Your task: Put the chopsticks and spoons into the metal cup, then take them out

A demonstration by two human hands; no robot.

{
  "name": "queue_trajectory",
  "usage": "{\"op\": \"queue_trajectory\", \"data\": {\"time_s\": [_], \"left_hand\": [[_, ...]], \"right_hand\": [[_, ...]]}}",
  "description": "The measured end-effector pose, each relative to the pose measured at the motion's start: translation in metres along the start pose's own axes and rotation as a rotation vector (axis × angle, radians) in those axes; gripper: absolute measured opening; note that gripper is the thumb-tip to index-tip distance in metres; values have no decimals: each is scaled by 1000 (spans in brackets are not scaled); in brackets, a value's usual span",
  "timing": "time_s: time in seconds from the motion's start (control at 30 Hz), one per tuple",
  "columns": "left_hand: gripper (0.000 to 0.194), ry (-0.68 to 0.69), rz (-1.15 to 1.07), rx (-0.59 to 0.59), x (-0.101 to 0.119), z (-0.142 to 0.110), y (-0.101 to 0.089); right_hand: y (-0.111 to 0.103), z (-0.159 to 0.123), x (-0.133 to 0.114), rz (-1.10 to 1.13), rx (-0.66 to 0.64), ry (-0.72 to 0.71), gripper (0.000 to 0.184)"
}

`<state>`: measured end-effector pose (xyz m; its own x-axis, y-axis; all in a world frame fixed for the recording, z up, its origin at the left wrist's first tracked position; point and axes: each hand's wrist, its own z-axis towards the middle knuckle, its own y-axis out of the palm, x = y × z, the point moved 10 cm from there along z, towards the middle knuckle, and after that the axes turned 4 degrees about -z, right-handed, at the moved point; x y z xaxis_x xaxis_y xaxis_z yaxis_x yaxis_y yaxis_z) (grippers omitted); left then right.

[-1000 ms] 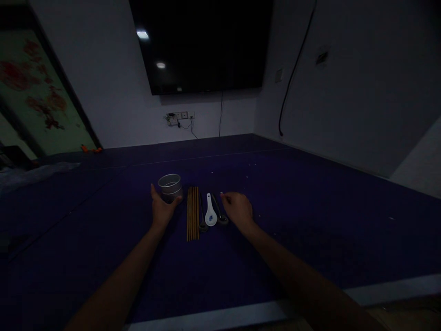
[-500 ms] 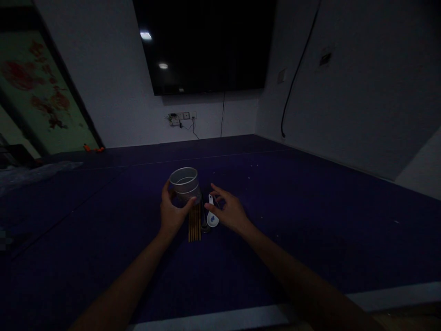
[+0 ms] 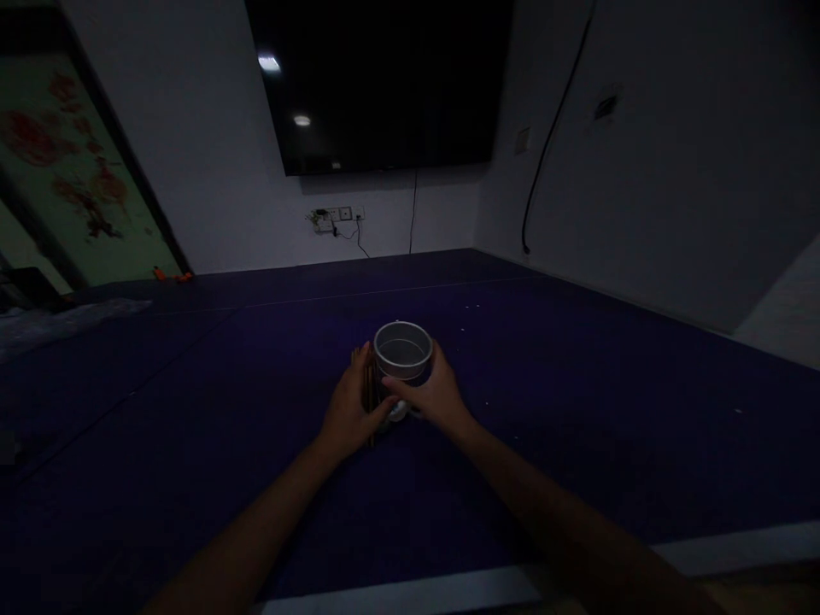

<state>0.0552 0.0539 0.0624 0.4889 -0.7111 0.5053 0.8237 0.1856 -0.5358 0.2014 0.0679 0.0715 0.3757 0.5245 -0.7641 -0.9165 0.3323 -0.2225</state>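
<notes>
A round grey metal cup (image 3: 402, 351) is held upright between both hands a little above the dark blue table (image 3: 576, 427). My left hand (image 3: 350, 412) cups its left side and my right hand (image 3: 432, 395) wraps its right side. Under the hands, a bundle of brown chopsticks (image 3: 370, 389) shows only as a thin strip, and a white ceramic spoon (image 3: 398, 412) peeks out below the cup. The other spoons are hidden by my hands.
A black wall screen (image 3: 377, 81) hangs above a socket strip (image 3: 333, 216) with cables. A black cable (image 3: 544, 137) runs down the right wall. A floral panel (image 3: 70, 171) stands at the left. The table's pale front edge (image 3: 448, 585) runs near me.
My left hand lifted the cup from the left of the chopsticks and carried it right, over the chopsticks and spoons. My right hand moved in and closed on its right side.
</notes>
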Motion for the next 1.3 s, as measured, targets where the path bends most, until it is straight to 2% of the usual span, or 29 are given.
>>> {"op": "queue_trajectory", "data": {"time_s": [0.07, 0.17, 0.27, 0.37, 0.63, 1.0, 1.3], "left_hand": [[75, 16, 81, -28, -3, 0, 4], [56, 23, 181, 0, -11, -1, 0], [34, 8, 209, 46, -22, 0, -8], [24, -32, 219, 95, -32, 2, -17], [24, -144, 237, 132, -50, 2, -28], [25, -269, 235, 62, -67, -2, -21], [27, -316, 252, 0, -69, -2, -15]], "right_hand": [[-20, 5, 11, -72, 135, 71, 73], [-44, 9, 31, -186, 266, 158, 72], [-51, 11, 54, -212, 271, 243, 73], [-48, 10, 70, -198, 240, 302, 74], [-44, 10, 73, -222, 214, 308, 76], [-42, 12, 74, -222, 226, 260, 79], [-40, 14, 78, -215, 216, 209, 79]]}}
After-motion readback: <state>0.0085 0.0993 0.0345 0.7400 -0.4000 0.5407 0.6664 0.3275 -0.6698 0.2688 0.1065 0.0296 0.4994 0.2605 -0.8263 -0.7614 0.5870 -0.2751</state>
